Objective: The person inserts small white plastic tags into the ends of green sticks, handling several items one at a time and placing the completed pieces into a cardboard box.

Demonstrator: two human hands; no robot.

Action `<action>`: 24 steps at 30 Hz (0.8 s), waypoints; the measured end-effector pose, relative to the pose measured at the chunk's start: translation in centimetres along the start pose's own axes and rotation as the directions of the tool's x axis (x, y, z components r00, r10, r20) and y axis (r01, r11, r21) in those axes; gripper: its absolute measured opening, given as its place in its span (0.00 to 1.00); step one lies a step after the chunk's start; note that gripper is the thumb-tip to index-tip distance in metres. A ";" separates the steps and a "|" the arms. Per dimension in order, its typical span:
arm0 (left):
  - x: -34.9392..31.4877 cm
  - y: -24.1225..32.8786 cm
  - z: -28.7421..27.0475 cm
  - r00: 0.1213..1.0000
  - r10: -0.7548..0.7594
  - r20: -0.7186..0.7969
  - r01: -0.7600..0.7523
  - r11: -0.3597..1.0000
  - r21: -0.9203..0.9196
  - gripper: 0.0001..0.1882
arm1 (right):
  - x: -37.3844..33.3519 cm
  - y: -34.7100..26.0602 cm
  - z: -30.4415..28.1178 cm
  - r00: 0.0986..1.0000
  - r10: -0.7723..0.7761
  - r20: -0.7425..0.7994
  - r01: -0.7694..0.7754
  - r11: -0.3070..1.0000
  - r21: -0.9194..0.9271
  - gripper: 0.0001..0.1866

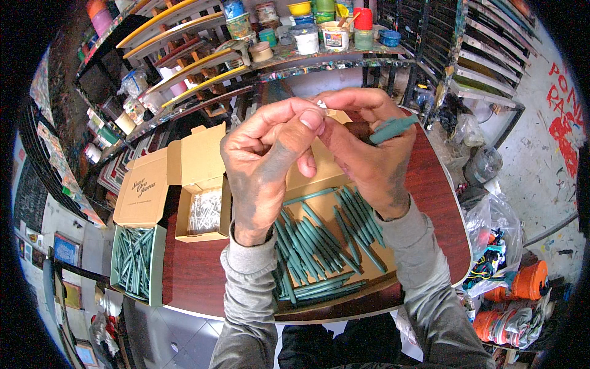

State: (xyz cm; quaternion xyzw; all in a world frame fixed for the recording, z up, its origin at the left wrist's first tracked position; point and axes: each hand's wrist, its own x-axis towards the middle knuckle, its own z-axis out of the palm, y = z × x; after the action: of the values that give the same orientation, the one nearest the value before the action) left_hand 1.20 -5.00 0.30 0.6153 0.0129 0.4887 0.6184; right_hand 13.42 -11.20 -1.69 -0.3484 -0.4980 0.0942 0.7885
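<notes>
Both my hands are raised over the table, their fingertips meeting around a small white piece (321, 104) that is mostly hidden. My left hand (261, 163) pinches at it with thumb and forefinger. My right hand (367, 150) has its fingers curled round a dark green pen (393, 130), whose end sticks out to the right. Dark smudges mark both hands. Below them lies a shallow cardboard box (335, 299) with many green pens (316, 237) spread in it. Left of my left hand stands an open cardboard box (184, 229) of small clear-white slender parts (206, 210).
At the far left, an open box (157, 270) is filled with green pens (132, 261). Everything rests on a dark red wooden table (193, 280). Behind stands a shelf with paint pots (306, 40). Plastic bags (491, 240) and orange containers (525, 283) are on the right.
</notes>
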 end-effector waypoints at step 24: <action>0.9 1.2 -2.2 0.925 0.280 0.257 -0.378 0.745 0.550 0.20 | 1.2 -1.1 -2.2 0.803 0.386 0.455 -0.330 0.922 -0.201 0.09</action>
State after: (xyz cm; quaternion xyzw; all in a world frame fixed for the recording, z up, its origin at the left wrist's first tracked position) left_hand -0.40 -3.13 1.23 0.8057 0.0063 0.5113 0.2990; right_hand 15.67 -12.40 -0.71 -0.4448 -0.6094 0.2977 0.5849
